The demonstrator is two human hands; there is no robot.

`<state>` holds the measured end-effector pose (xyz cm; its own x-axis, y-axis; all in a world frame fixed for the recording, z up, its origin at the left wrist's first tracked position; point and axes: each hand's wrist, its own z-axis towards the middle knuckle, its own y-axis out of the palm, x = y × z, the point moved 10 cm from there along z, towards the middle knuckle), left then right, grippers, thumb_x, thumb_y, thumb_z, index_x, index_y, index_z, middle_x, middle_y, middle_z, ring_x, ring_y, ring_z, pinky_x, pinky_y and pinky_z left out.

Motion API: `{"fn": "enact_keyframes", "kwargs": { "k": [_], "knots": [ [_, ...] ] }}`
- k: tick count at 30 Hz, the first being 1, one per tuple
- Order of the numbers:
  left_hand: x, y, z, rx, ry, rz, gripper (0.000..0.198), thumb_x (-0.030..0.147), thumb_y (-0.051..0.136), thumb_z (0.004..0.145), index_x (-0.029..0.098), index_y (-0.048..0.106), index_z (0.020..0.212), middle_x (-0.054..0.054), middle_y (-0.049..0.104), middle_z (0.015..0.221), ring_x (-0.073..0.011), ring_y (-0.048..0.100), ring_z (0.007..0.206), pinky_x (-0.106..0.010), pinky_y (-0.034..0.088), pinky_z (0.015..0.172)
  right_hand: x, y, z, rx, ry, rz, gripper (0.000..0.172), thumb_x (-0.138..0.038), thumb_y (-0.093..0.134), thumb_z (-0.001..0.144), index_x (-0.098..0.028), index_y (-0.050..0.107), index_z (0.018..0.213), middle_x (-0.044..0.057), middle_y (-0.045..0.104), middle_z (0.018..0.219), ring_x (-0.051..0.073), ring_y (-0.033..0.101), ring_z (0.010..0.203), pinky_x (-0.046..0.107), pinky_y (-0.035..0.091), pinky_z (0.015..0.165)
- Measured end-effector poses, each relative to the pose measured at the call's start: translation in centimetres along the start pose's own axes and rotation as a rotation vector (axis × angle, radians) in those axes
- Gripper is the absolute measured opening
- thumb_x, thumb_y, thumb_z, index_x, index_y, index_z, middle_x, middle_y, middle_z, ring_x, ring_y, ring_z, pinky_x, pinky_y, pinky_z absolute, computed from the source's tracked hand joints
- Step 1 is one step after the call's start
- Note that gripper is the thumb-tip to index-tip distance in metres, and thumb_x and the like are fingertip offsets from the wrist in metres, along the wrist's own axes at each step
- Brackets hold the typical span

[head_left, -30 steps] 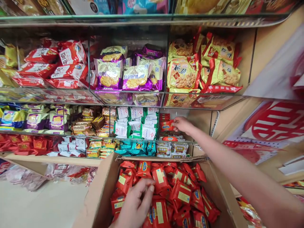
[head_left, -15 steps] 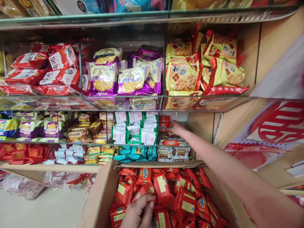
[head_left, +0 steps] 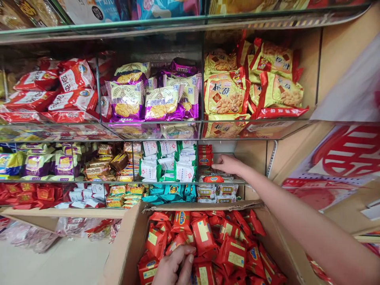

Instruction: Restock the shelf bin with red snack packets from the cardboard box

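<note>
While the right hand (head_left: 228, 164) reaches under a glass shelf (head_left: 276, 129), its fingers curl loosely just beside a stack of red packets (head_left: 205, 155); contact cannot be told. To its right, a wooden side panel (head_left: 252, 153) bounds the compartment. The left hand (head_left: 175, 266), thumb and forefinger drawn narrow, is over more red packets (head_left: 204, 233) within the walls of a cardboard box (head_left: 128, 243); whether it grips one is unclear. Pale floor (head_left: 84, 259) shows left of the box.

Red packets (head_left: 233, 253) jumbled in box (head_left: 130, 237); red stack (head_left: 205, 158) on shelf (head_left: 231, 183), single packet (head_left: 213, 179) in front.
</note>
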<state>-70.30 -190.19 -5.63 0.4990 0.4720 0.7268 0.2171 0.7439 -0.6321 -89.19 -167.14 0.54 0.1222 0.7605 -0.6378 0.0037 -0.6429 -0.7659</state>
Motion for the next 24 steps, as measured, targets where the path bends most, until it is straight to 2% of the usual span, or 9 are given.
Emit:
{"fn": "enact_keyframes", "kwargs": {
  "k": [2,5,9,12,15,18,19,21,24],
  "knots": [
    [0.2,0.0,0.1,-0.003,0.0,-0.002,0.016,0.021,0.042,0.086,0.02,0.057,0.09,0.0,0.065,0.066,-0.0105,0.058,0.052,-0.015,0.046,0.051,-1.4,1.4,-1.9,-0.17,-0.145,0.04,0.03,-0.048,0.065,0.066,-0.019,0.065,0.076,0.002,0.068,0.076,0.017,0.06,0.07,0.024,0.044,0.061],
    [0.6,0.1,0.1,-0.026,0.012,-0.009,0.016,0.021,0.042,0.086,0.02,0.058,0.09,0.0,0.065,0.066,-0.0106,0.059,0.053,-0.016,0.046,0.052,-3.3,3.1,-4.3,-0.39,-0.341,0.102,0.034,-0.05,0.06,0.07,-0.021,0.067,0.088,0.001,0.067,0.09,0.017,0.058,0.081,0.025,0.043,0.071],
    [0.7,-0.2,0.0,-0.023,-0.035,-0.095,0.017,0.025,0.044,0.085,0.02,0.059,0.089,0.0,0.064,0.067,-0.0119,0.059,0.056,-0.018,0.048,0.055,-3.7,2.7,-5.1,-0.453,-0.387,0.157,0.039,-0.045,0.062,0.069,-0.019,0.064,0.098,0.0,0.065,0.09,0.016,0.056,0.08,0.024,0.042,0.071],
    [0.1,-1.5,0.7,0.058,-0.156,-0.266,0.019,0.031,0.046,0.085,0.02,0.058,0.094,0.003,0.057,0.057,-0.0108,0.053,0.049,-0.019,0.046,0.048,-3.6,0.0,-5.7,-0.234,-0.386,0.187,0.033,-0.046,0.056,0.074,-0.018,0.062,0.091,-0.001,0.063,0.079,0.014,0.054,0.069,0.024,0.041,0.064],
    [0.4,-3.8,2.8,0.216,-0.258,-0.454,0.036,0.037,0.05,0.083,0.019,0.051,0.113,-0.002,0.062,0.08,-0.0125,0.058,0.063,-0.021,0.048,0.054,-3.4,-2.0,-8.8,0.018,-0.339,0.29,0.033,-0.048,0.055,0.076,-0.02,0.056,0.091,-0.002,0.061,0.072,0.013,0.053,0.062,0.023,0.041,0.057],
    [2.5,-4.8,5.8,0.255,-0.245,-0.578,0.048,0.044,0.049,0.082,0.02,0.044,0.124,-0.008,0.058,0.11,-0.0155,0.058,0.083,-0.024,0.049,0.064,-3.7,0.1,-13.1,-0.036,-0.273,0.545,0.034,-0.048,0.054,0.076,-0.022,0.051,0.097,-0.003,0.06,0.07,0.013,0.054,0.058,0.022,0.042,0.052],
    [3.4,-4.6,6.7,0.232,-0.224,-0.605,0.047,0.046,0.045,0.083,0.02,0.047,0.121,-0.007,0.059,0.108,-0.0159,0.058,0.083,-0.025,0.049,0.065,-4.0,1.3,-14.4,-0.074,-0.262,0.605,0.033,-0.048,0.055,0.076,-0.022,0.051,0.097,-0.003,0.06,0.07,0.013,0.055,0.059,0.022,0.043,0.052],
    [4.9,-4.0,7.9,0.205,-0.188,-0.585,0.038,0.046,0.04,0.085,0.016,0.06,0.099,-0.004,0.062,0.087,-0.0149,0.057,0.075,-0.025,0.047,0.065,-4.4,2.9,-16.6,-0.065,-0.256,0.651,0.031,-0.047,0.055,0.076,-0.022,0.052,0.094,-0.002,0.06,0.073,0.014,0.056,0.064,0.023,0.045,0.056],
    [6.0,-3.5,7.7,0.266,-0.126,-0.401,0.037,0.039,0.036,0.088,0.016,0.056,0.067,0.001,0.053,0.065,-0.012,0.05,0.064,-0.023,0.043,0.063,-3.0,3.3,-18.4,0.196,-0.168,0.642,0.029,-0.048,0.047,0.081,-0.022,0.053,0.09,0.001,0.061,0.079,0.016,0.056,0.072,0.024,0.046,0.064]
  ]
}}
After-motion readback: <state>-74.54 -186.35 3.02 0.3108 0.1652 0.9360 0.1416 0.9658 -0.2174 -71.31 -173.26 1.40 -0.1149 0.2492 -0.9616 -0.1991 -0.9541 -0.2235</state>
